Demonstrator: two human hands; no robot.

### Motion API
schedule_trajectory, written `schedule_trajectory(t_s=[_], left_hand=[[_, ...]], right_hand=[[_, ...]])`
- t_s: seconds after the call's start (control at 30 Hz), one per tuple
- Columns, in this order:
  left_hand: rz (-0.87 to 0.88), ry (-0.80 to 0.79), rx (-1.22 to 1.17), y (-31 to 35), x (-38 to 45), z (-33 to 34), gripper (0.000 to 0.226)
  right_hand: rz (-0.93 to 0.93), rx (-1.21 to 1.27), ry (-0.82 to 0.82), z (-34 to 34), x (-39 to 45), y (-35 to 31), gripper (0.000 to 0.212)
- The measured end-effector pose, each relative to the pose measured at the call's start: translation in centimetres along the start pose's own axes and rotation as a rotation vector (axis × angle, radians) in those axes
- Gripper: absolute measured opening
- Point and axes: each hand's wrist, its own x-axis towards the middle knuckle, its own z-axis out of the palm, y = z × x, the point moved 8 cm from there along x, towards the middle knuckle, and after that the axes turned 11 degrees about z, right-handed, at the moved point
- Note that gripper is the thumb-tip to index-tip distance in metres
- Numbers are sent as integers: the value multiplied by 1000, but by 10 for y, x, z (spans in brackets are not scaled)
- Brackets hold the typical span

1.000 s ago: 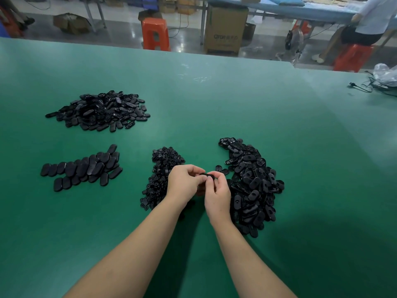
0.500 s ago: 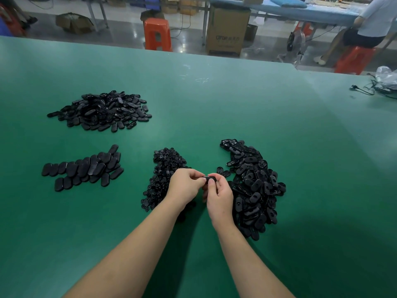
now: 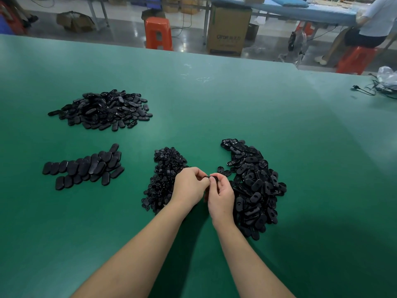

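Observation:
My left hand (image 3: 189, 187) and my right hand (image 3: 221, 195) meet over the green table (image 3: 236, 108), and together they pinch one small black oval plastic part (image 3: 212, 178) between their fingertips. A heap of small round black pieces (image 3: 164, 175) lies just left of my left hand. To the right of my right hand spreads a large heap of black oval shells (image 3: 254, 186). Most of the pinched part is hidden by my fingers.
A row of stacked black oval parts (image 3: 83, 167) lies at the left, and another loose heap of oval parts (image 3: 103, 109) sits farther back left. Cables and a plastic bag (image 3: 384, 82) lie at the far right edge. Beyond the table stand orange stools and a cardboard box; a person sits there.
Both hands have stayed together on the small part, and only the fingertips have shifted slightly. The heaps have not moved.

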Motion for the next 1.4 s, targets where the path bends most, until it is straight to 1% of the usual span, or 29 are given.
schedule_trajectory(t_s=[0.17, 0.43, 0.5, 0.57, 0.63, 0.7, 0.9, 0.97, 1.03, 1.13, 1.2, 1.33, 1.4], left_hand=[[96, -10, 73, 3, -1, -4, 15], [382, -57, 275, 14, -5, 0, 31], [442, -58, 329, 16, -5, -1, 31], [488, -15, 405, 15, -7, -8, 26], [504, 83, 469, 11, -11, -26, 23], [446, 207, 472, -3, -13, -54, 22], [63, 549, 452, -93, -27, -169, 30], [-62, 646, 433, -122, -37, -202, 30], [-166, 707, 417, -147, -45, -228, 31], [-267, 737, 405, -172, -50, -250, 32], [-302, 737, 406, -180, -49, -257, 32], [-306, 664, 407, -184, -41, -255, 36], [-279, 646, 419, -180, -38, -248, 36]], right_hand=[[-28, 7, -20, 1, -1, -3, 11], [-15, 0, -17, 2, -1, -4, 10], [5, 13, -25, 2, -2, -3, 11], [10, 10, -39, 4, -3, -4, 12], [8, 15, -61, 6, -5, -5, 12], [-1, -23, -76, 8, -6, -6, 12], [-42, -142, -81, 10, -10, -10, 17], [-54, -159, -76, 11, -10, -11, 18], [-55, -166, -78, 12, -11, -11, 18], [-56, -181, -79, 12, -11, -11, 17], [-60, -195, -73, 12, -11, -11, 18], [-76, -228, -65, 13, -13, -13, 18], [-82, -246, -59, 13, -13, -14, 18]])
